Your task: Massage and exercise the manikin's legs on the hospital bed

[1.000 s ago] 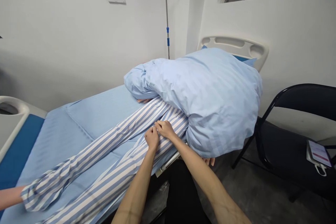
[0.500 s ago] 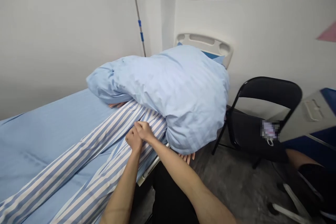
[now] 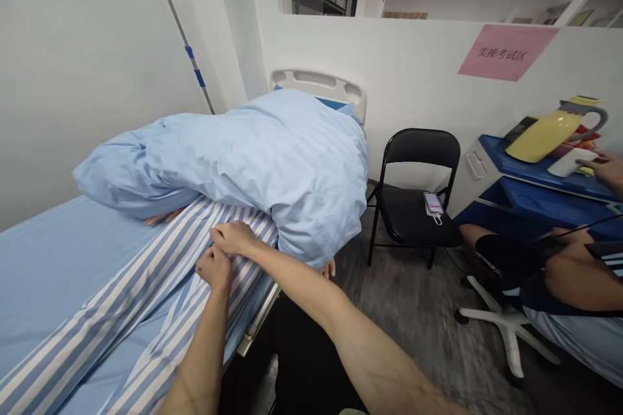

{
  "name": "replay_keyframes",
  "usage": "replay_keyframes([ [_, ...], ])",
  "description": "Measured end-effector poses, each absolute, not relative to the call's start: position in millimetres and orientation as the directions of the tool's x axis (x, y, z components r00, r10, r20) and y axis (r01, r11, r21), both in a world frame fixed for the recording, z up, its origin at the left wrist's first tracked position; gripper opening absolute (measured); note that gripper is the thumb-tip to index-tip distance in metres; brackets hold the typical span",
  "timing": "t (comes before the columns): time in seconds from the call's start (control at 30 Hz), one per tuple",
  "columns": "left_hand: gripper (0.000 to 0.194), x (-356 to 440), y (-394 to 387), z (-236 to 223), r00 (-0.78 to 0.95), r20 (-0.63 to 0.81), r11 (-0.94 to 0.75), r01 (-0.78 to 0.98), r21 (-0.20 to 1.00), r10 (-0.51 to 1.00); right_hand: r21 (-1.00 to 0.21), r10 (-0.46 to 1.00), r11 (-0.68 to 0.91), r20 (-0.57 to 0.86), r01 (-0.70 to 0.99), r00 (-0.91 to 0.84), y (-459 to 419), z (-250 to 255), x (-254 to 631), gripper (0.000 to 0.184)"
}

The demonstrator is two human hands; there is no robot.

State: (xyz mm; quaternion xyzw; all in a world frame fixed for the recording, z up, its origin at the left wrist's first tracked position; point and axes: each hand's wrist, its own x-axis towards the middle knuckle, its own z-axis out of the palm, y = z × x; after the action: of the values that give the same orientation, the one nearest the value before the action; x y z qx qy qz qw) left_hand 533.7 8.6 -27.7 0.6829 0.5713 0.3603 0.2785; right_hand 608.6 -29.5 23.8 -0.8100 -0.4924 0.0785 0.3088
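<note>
A figure in blue-and-white striped trousers (image 3: 146,311) lies on a hospital bed (image 3: 58,272), its upper half under a light blue duvet (image 3: 253,155). My left hand (image 3: 214,267) is closed, gripping the striped fabric near the waist. My right hand (image 3: 236,238) sits just above it, fingers curled and pinching the same fabric at the duvet's edge. Both forearms reach in from the lower middle. A bare hand of the lying figure (image 3: 328,268) hangs out under the duvet on the near side.
A black folding chair (image 3: 413,194) with a phone on its seat stands beside the bed head. At the right another person (image 3: 559,285) sits on a swivel chair by a blue cart (image 3: 525,188) holding a yellow jug (image 3: 549,133). An IV pole (image 3: 187,52) leans behind the bed.
The view has swung right, bringing in the blue cart, the jug and the seated person. Both hands stay closed on the striped fabric at the same spot.
</note>
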Motion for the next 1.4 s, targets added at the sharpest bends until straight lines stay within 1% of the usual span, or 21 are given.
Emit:
replay_keyframes([
  [0.07,0.032,532.2,9.6,-30.4,0.155,0.190,-0.245,0.560,0.792,0.969,-0.569,0.820,-0.355,0.191,0.742,0.539,-32.1,14.7,610.9,0.032],
  [0.23,0.032,530.6,10.0,-32.5,0.247,0.195,-0.298,0.507,0.809,0.949,-0.575,0.740,-0.392,0.267,0.718,0.618,-35.2,-15.6,606.1,0.032],
  [0.3,0.033,536.7,10.9,-27.8,0.269,0.182,-0.294,0.469,0.833,0.946,-0.597,0.736,-0.370,0.280,0.712,0.617,-35.2,-19.2,606.9,0.032],
  [0.43,0.033,553.7,11.7,-11.0,0.222,0.124,-0.209,0.422,0.882,0.967,-0.659,0.745,-0.307,0.283,0.687,0.604,-36.2,-15.1,612.5,0.033],
  [0.53,0.035,557.8,5.9,-5.2,0.276,0.088,-0.214,0.468,0.858,0.957,-0.732,0.718,-0.229,0.318,0.641,0.619,-38.1,-15.3,612.8,0.036],
  [0.6,0.035,557.1,1.6,-8.8,0.261,0.107,-0.225,0.478,0.849,0.959,-0.778,0.691,-0.160,0.351,0.607,0.632,-37.9,-20.2,612.2,0.039],
  [0.67,0.036,556.7,-1.1,-15.2,0.250,0.133,-0.243,0.483,0.841,0.959,-0.792,0.665,-0.143,0.367,0.593,0.651,-36.4,-25.9,613.0,0.045],
  [0.77,0.039,557.6,-4.0,-22.0,0.261,0.140,-0.258,0.502,0.826,0.955,-0.769,0.703,-0.126,0.377,0.627,0.604,-35.6,-27.6,618.8,0.048],
  [0.87,0.040,558.5,-8.6,-22.3,0.277,0.090,-0.234,0.546,0.804,0.957,-0.678,0.773,-0.129,0.388,0.724,0.502,-37.7,-19.4,632.7,0.044],
  [0.93,0.040,558.7,-11.4,-21.3,0.271,0.067,-0.214,0.562,0.799,0.960,-0.623,0.793,-0.157,0.383,0.766,0.474,-38.2,-13.4,645.6,0.042],
  [1.0,0.041,559.1,-12.8,-21.3,0.266,0.068,-0.212,0.563,0.799,0.962,-0.621,0.783,-0.198,0.365,0.758,0.503,-37.2,-11.2,658.4,0.045],
  [1.13,0.041,562.6,-13.2,-25.1,0.245,0.076,-0.202,0.541,0.816,0.966,-0.669,0.712,-0.276,0.340,0.690,0.615,-33.8,-18.5,672.5,0.052],
  [1.2,0.038,564.8,-13.2,-26.3,0.237,0.078,-0.192,0.508,0.840,0.968,-0.669,0.708,-0.311,0.311,0.675,0.634,-34.1,-22.8,673.4,0.052],
  [1.3,0.036,558.5,-10.0,-23.6,0.264,0.043,-0.146,0.384,0.912,0.964,-0.651,0.718,-0.362,0.261,0.667,0.645,-36.7,-25.3,672.8,0.051],
  [1.4,0.038,521.5,1.0,-16.3,0.314,-0.001,-0.086,0.261,0.961,0.949,-0.621,0.715,-0.412,0.233,0.666,0.659,-38.0,-26.7,674.8,0.051],
])
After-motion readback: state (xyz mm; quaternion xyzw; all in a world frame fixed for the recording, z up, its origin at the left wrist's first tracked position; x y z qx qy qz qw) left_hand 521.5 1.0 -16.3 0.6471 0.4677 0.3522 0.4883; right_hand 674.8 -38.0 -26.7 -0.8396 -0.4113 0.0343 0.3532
